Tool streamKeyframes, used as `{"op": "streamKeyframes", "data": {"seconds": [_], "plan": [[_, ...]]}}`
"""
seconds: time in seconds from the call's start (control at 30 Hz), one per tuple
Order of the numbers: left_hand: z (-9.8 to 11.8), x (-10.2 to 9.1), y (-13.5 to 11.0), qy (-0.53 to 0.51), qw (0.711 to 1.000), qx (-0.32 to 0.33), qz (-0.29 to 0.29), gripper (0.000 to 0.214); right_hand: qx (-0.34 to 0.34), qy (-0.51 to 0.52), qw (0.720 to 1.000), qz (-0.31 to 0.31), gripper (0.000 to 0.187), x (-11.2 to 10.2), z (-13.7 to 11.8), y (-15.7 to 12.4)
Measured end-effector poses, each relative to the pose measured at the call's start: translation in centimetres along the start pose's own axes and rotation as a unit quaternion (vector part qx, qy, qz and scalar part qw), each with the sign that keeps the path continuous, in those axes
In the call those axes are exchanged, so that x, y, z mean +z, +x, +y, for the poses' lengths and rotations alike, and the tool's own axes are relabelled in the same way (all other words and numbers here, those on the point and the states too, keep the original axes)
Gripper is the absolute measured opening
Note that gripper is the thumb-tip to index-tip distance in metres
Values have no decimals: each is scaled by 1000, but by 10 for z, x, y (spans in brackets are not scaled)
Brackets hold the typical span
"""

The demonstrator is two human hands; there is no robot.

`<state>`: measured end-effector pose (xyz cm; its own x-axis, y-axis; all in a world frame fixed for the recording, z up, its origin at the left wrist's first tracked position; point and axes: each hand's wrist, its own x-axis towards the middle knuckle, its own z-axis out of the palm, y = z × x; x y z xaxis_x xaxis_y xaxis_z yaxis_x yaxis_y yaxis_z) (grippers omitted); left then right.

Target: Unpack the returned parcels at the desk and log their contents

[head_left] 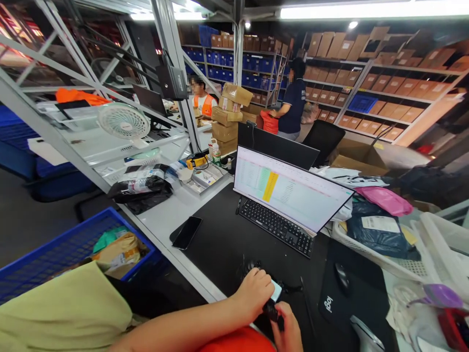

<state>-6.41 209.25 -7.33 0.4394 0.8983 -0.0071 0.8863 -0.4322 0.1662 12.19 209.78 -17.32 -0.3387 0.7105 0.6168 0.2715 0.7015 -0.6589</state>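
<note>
Over the near edge of the black desk mat (216, 220), my left hand (254, 293) is closed, its fingers curled around a small black object (270, 309). My right hand (287, 327) pinches the lower end of the same object. A pale, light-blue rectangle (276, 292), perhaps a label or small screen, shows beside my left fingers. What kind of thing the black object is I cannot make out, as my fingers cover much of it. Thin black cords (291, 287) lie on the mat just beyond my hands. To the right of them rests a slim dark stick (307, 305).
A monitor (289, 186) and keyboard (276, 226) stand ahead. A phone (187, 233) lies left; a mouse (341, 276) and a scanner-like device (366, 335) lie right. A blue crate (110, 215) with parcels is at lower left. Two people stand or sit beyond, near shelves.
</note>
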Motion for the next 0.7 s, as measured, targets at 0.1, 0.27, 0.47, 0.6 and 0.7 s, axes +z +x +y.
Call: {"op": "streamKeyframes", "data": {"seconds": [0.1,0.27,0.47,0.6,0.7], "plan": [[1,-3,1,-29,1000,2,-4,20,87,43,994,-42,28,-3,-9,4],[-7,-5,4,-102,995,-18,3,17,144,-2,987,-69,10,1,-16,10],[-8,4,2,-148,988,27,36,18,86,-66,991,-79,14,5,-10,5],[-9,5,2,-167,985,38,29,23,-28,-54,997,-54,12,10,-11,3],[-16,11,2,-126,987,74,62,18,-59,-61,991,-103,16,1,-10,6]]}}
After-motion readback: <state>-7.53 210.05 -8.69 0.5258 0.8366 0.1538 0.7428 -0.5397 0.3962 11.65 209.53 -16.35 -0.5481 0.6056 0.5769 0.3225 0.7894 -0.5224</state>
